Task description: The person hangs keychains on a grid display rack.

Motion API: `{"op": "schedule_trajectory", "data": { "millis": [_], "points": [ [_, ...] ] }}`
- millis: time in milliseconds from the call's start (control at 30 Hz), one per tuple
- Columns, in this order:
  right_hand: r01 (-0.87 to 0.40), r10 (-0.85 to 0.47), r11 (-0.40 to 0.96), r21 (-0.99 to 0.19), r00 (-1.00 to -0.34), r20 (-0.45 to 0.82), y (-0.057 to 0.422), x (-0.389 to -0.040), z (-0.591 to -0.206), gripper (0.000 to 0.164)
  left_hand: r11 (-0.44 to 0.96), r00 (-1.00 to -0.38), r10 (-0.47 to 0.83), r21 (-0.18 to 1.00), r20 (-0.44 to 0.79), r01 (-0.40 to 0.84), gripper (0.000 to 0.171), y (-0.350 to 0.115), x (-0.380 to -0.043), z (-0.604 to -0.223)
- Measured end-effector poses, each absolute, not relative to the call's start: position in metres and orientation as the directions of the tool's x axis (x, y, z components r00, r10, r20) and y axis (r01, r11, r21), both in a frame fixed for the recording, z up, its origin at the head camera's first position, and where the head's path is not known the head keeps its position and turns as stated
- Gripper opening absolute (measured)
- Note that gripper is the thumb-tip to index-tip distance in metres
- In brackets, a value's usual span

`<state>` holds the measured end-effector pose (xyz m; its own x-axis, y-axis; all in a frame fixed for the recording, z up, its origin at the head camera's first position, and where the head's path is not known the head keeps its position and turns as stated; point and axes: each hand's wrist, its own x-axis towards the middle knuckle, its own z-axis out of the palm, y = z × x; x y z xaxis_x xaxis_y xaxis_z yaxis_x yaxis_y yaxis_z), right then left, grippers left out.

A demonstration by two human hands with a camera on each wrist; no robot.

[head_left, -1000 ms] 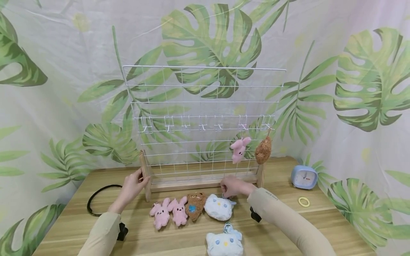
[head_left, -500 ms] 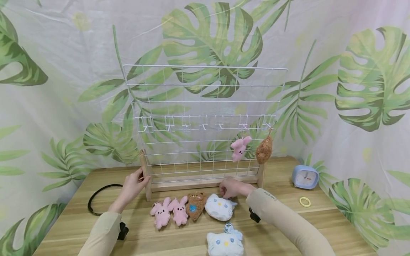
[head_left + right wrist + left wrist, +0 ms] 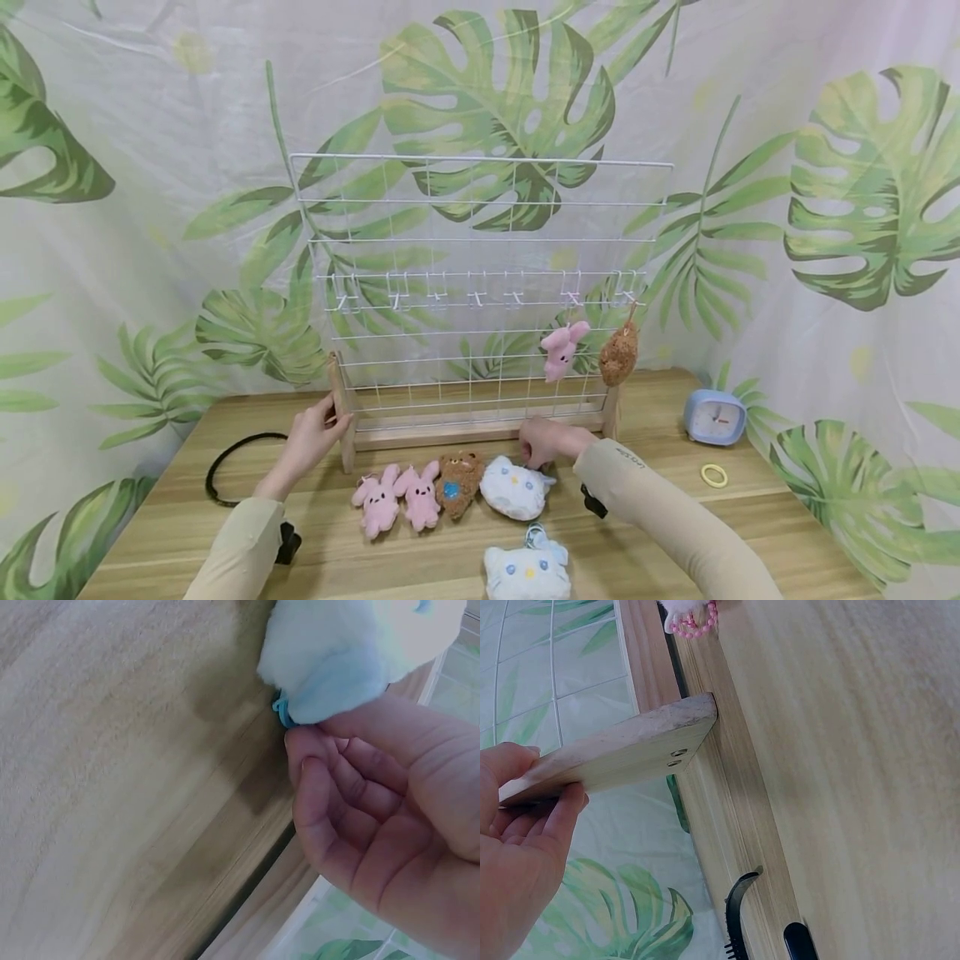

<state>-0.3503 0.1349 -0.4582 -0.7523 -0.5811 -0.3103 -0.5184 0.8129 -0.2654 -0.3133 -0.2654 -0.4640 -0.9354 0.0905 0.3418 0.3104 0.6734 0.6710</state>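
Note:
My left hand [image 3: 309, 435] pinches the wooden side post [image 3: 340, 408] of a white wire grid rack [image 3: 480, 240]; in the left wrist view thumb and fingers lie on either face of that post [image 3: 630, 741]. Low in front of the rack, my right hand [image 3: 553, 442] pinches a white cat plush keychain [image 3: 512, 490] near its blue loop [image 3: 283, 711]. The fingertips partly hide the loop. This plush seems to rest on the table. Beside it lie a brown bear plush [image 3: 459, 483] and two pink rabbit plushes [image 3: 420, 497]. A second white cat plush [image 3: 527, 571] lies nearer me.
Several hooks [image 3: 476, 297] line the grid. A pink rabbit plush [image 3: 561, 350] and a brown plush [image 3: 619, 354] hang at its right. A blue clock [image 3: 715, 417] and yellow ring [image 3: 713, 476] sit right, a black headband [image 3: 217, 467] left.
The right hand shifts very slightly beside the white cat plush. The left hand stays on the post, and the other plushes keep their places.

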Motion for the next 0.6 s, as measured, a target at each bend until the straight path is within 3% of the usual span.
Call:
{"op": "schedule_trajectory", "data": {
  "millis": [333, 600],
  "points": [
    [-0.609, -0.65, 0.759, -0.23, -0.697, -0.301, 0.1366, -0.3511, -0.4522, 0.033, 0.669, -0.937, 0.093, 0.676, 0.336, 0.309, 0.04, -0.2649, -0.3129, -0.4645],
    [-0.595, -0.642, 0.767, -0.241, -0.713, -0.281, 0.1407, -0.3553, -0.4593, 0.039, 0.675, -0.936, 0.089, 0.671, 0.34, 0.307, 0.037, -0.2652, -0.3136, -0.4646]
  ]
}}
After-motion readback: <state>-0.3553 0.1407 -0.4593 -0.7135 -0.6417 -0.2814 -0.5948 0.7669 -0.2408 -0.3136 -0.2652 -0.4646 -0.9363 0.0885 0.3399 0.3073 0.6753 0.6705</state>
